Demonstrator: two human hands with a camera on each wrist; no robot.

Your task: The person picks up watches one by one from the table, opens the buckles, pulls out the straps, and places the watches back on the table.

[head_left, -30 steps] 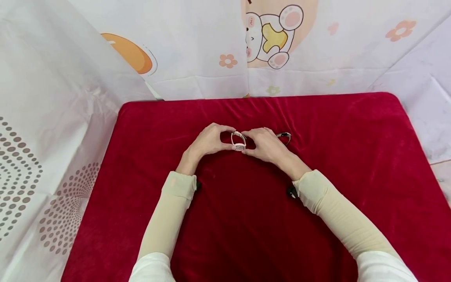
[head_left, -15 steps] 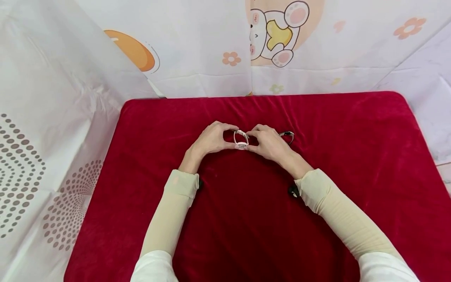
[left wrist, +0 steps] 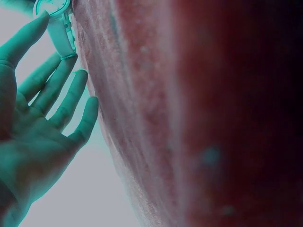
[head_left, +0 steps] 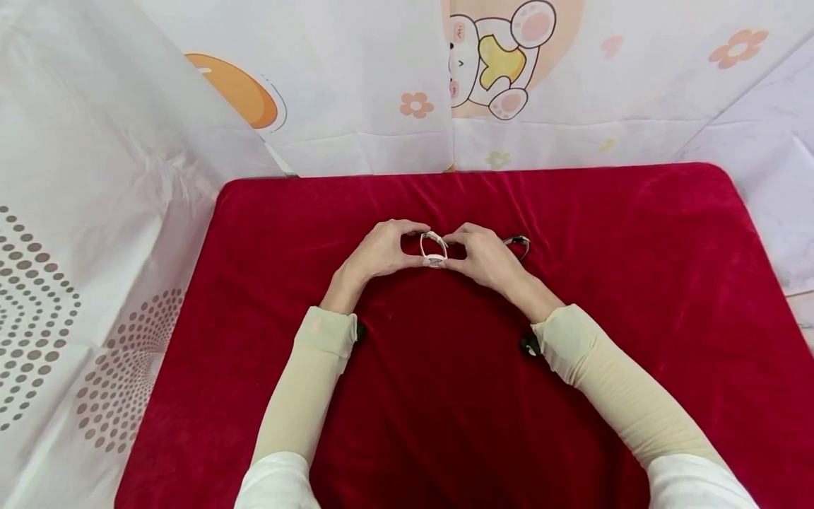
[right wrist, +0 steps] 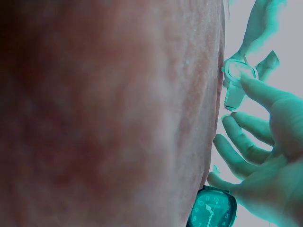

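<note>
A small white wristwatch with its strap in a loop stands on edge on the red velvet cloth, mid-table. My left hand pinches its left side between thumb and forefinger. My right hand pinches the right side the same way. The left wrist view shows the pale strap at my left fingertips, with the other fingers stretched along the cloth. The right wrist view shows the watch case under my right fingertips.
A second, dark-faced watch lies on the cloth just behind my right hand; its square dial shows in the right wrist view. Printed white sheets wall in the left, back and right sides.
Both hands keep their pinch on the white watch and have drawn slightly closer together. The dark watch has not moved.
</note>
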